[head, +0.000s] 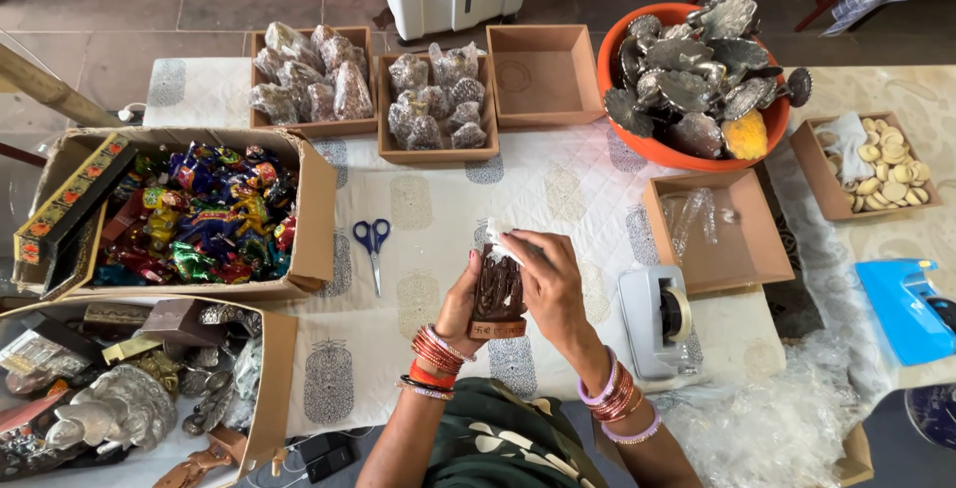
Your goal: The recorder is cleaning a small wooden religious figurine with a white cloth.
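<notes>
Table (pixel 558 189) with a white printed cloth, seen from above. Big carton (pixel 309 209) at left is full of bright foil-wrapped items; a second carton (pixel 269 368) below it holds silver metal figures. Orange bowl (pixel 637 134) at top right is piled with silver metal pieces. Along the far edge are three small boxes: two hold clear-wrapped pieces (pixel 309 75) (pixel 435 100), the third (pixel 543 75) has none. Another box (pixel 712 234) sits right of centre, with a tray of pale discs (pixel 881 169) further right. Tape dispenser (pixel 657 314) is just right of the hands; scissors (pixel 372 244) lie left of them.

Centre, near edge: dark carved figure (pixel 497 294), upright, held above the cloth. Left hand (pixel 460 304) wraps its left side and base, fingers closed on it. Right hand (pixel 548 284) covers the right side, fingertips pinching clear wrap (pixel 498 239) at the figure's top. The figure sits between both palms, its front face visible.
</notes>
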